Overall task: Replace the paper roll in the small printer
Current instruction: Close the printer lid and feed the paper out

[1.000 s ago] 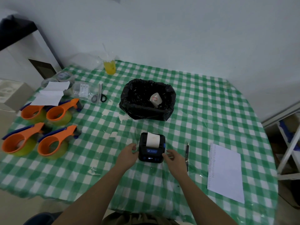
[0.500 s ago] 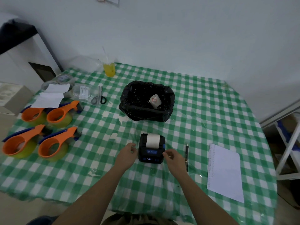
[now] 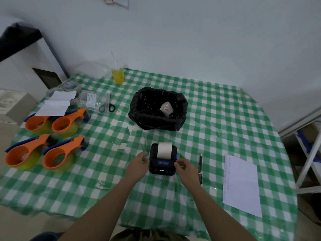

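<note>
A small black printer [image 3: 163,165] with a lit blue display sits on the green checked table [image 3: 217,136] in front of me. A strip of white paper [image 3: 164,149] comes out of its top and lies over the back. My left hand [image 3: 138,165] rests against the printer's left side, fingers curled at its edge. My right hand [image 3: 186,169] touches the right side, thumb and fingers at the corner by the blue button. Both hands steady the printer from the sides.
A black-lined bin [image 3: 158,108] with a used roll [image 3: 166,108] inside stands behind the printer. A pen [image 3: 200,166] and a white sheet [image 3: 242,185] lie to the right. Several orange tape dispensers [image 3: 57,153], scissors [image 3: 108,106] and a yellow cup [image 3: 118,76] are at left.
The view has tilted up slightly. Both hands stay at the printer's sides, with the right fingers shifted a little closer to the right corner.
</note>
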The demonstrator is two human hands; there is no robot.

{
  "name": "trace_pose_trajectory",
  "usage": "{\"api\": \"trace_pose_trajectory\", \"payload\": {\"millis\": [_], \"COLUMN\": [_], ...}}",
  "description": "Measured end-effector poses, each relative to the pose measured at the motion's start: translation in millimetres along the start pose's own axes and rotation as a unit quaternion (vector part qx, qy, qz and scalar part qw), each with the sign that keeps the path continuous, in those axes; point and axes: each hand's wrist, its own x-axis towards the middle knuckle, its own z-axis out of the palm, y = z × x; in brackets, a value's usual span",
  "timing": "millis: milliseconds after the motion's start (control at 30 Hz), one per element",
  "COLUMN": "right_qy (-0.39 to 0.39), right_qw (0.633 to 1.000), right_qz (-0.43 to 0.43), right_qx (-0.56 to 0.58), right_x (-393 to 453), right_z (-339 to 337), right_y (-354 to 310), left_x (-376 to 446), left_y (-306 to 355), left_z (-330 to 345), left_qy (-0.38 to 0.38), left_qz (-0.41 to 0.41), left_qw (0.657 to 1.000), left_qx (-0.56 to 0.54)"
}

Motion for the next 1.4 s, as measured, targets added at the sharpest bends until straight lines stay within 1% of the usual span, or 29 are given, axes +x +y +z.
{"api": "trace_pose_trajectory", "payload": {"millis": [333,1167,1400], "right_qy": [0.0,-0.008,-0.004], "right_qw": [1.0,1.0,1.0], "right_qz": [-0.007,0.014,0.005], "right_qx": [-0.012,0.009,-0.006], "right_x": [-0.5,2.7,1.8], "right_z": [2.2,8.1,6.2], "right_y": [1.6,5.5,5.1], "left_x": [-3.5,-3.6,-4.0], "left_y": [-2.7,-4.0,-3.6], "left_z": [-1.3,-4.9,-6.3], "left_qy": [0.003,-0.005,-0.009], "left_qz": [0.003,0.003,0.004], "left_qw": [1.0,1.0,1.0], "left_qx": [0.002,-0.008,-0.008]}}
